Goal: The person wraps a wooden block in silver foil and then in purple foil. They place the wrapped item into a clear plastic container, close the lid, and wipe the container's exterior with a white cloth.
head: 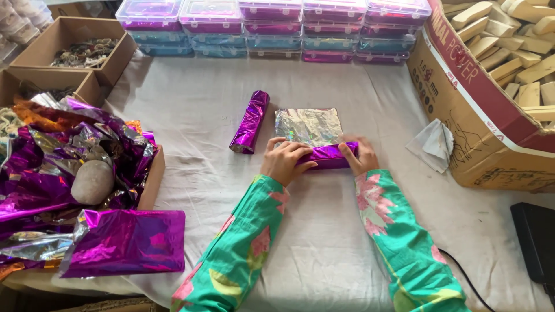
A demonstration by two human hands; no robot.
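While both hands, left hand (284,160) and right hand (359,155), press closed on the purple roll (328,156) at table centre, roll evenly toward 12 o'clock over the foil sheet (307,125); keep edges aligned.

Half-rolled purple foil sheet (315,138), silver-side up

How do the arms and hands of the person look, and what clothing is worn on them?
Both arms wear long, loose sleeves of bright green cloth with a large flower print in pink, with some yellow-green leaf shapes. The left sleeve and right sleeve end at the wrists. The left hand and right hand are bare: no gloves, and no rings, bracelets or watch can be seen.
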